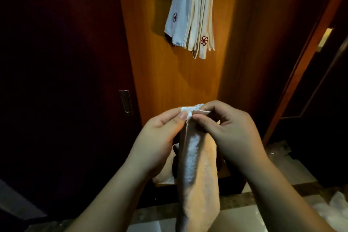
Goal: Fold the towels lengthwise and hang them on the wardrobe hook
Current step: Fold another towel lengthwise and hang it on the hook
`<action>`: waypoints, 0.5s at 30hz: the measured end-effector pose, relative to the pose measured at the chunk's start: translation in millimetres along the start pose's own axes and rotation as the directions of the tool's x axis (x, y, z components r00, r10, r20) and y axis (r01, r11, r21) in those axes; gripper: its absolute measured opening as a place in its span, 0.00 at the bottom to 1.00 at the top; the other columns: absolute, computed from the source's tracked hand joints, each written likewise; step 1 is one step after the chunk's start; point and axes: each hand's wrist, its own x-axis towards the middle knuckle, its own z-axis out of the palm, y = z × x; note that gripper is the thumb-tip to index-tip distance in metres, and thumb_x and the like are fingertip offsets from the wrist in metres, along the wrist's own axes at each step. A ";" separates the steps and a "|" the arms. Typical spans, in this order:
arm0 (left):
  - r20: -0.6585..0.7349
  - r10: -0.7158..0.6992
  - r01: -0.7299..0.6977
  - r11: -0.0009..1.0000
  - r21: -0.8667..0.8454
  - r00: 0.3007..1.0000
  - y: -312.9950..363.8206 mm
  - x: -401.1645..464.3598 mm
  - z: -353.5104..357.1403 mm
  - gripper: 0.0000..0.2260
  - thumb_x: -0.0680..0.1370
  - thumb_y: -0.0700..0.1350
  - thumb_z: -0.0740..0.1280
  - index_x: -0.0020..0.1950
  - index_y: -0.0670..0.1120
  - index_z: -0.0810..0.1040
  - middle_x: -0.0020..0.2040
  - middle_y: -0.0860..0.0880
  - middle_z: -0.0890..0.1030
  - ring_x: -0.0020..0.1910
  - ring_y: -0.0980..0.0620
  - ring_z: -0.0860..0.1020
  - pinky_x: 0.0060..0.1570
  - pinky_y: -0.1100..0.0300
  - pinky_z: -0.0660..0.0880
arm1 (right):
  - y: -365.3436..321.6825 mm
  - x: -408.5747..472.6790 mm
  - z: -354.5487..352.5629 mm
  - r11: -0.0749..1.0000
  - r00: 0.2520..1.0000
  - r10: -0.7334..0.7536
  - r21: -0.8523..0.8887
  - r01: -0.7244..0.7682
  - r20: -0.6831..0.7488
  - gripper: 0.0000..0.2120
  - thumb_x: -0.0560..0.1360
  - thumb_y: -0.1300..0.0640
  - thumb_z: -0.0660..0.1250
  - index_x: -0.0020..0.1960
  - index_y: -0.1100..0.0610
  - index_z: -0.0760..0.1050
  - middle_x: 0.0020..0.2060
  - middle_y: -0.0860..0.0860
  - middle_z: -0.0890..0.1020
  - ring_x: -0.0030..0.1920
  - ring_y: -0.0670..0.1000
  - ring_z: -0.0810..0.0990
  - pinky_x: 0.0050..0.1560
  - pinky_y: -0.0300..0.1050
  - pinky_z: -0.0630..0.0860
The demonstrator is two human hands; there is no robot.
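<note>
1. The towel [195, 171] in my grip is white and fluffy, folded into a long narrow strip that hangs straight down from its top edge, near the lower middle of the view.
2. My left hand [160, 137] pinches its top corner between thumb and fingers; my right hand [229, 130] pinches the same edge just beside it, fingers curled over the cloth.
3. The hung towels [192, 17], white with red flower-like emblems, dangle in a bunch of narrow folded strips against the wooden wardrobe panel [169, 81], well above my hands. The hook itself is hidden.
</note>
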 end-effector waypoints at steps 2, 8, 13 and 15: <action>0.009 0.011 -0.012 0.998 0.058 1.000 1.1 1.0 -0.3 0.14 0.80 0.47 0.61 0.58 0.49 0.85 0.57 0.49 0.84 0.61 0.50 0.81 0.64 0.46 0.72 | 0.1 1.0 -0.7 0.999 0.999 0.039 0.006 -0.039 0.013 0.01 0.74 0.49 0.72 0.43 0.43 0.81 0.40 0.37 0.83 0.43 0.39 0.81 0.42 0.37 0.77; 0.118 0.035 -0.061 0.972 0.227 0.992 8.1 -1.9 -0.7 0.11 0.80 0.45 0.66 0.60 0.54 0.82 0.56 0.56 0.84 0.59 0.57 0.81 0.59 0.57 0.76 | -0.5 1.9 -4.2 0.988 0.989 0.140 0.054 -0.142 0.037 0.02 0.74 0.52 0.72 0.42 0.47 0.82 0.38 0.42 0.84 0.41 0.39 0.82 0.39 0.32 0.76; 0.030 0.064 -0.069 0.964 0.255 0.998 2.3 4.1 -3.3 0.11 0.80 0.46 0.64 0.57 0.52 0.84 0.53 0.54 0.86 0.55 0.56 0.83 0.55 0.58 0.78 | -2.7 7.2 -5.4 0.984 0.975 0.178 -0.052 -0.172 0.137 0.03 0.75 0.48 0.71 0.44 0.47 0.80 0.37 0.40 0.84 0.39 0.37 0.81 0.40 0.30 0.75; 0.011 0.041 -0.043 0.956 0.289 0.999 -4.4 8.1 -9.6 0.10 0.82 0.47 0.63 0.55 0.53 0.85 0.51 0.51 0.86 0.53 0.52 0.83 0.56 0.50 0.78 | 3.0 14.2 -11.5 0.965 0.929 0.260 -0.111 -0.238 0.264 0.05 0.76 0.47 0.71 0.46 0.48 0.80 0.35 0.43 0.85 0.37 0.40 0.83 0.41 0.34 0.76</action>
